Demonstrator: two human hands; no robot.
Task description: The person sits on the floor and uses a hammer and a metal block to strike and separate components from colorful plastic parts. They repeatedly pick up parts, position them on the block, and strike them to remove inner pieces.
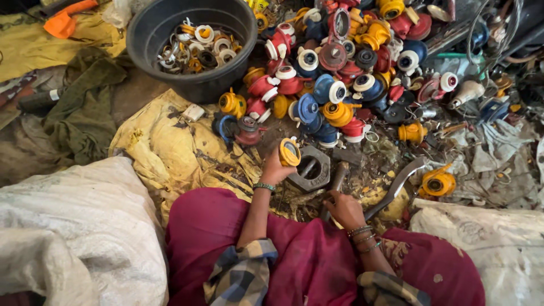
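- The left hand (pixel 276 169) is gripping a yellow plastic fitting (pixel 289 152), holding it on edge just above a grey hexagonal metal block (pixel 310 168).
- The right hand (pixel 344 208) is closing around the handle of a hammer (pixel 336 182), whose head is lying beside the block.
- A curved metal bar (pixel 398 182) is lying just right of that hand.
- A heap of red, blue and yellow fittings (pixel 340 73) is spreading beyond, beside a black tub (pixel 148 28) of rings.
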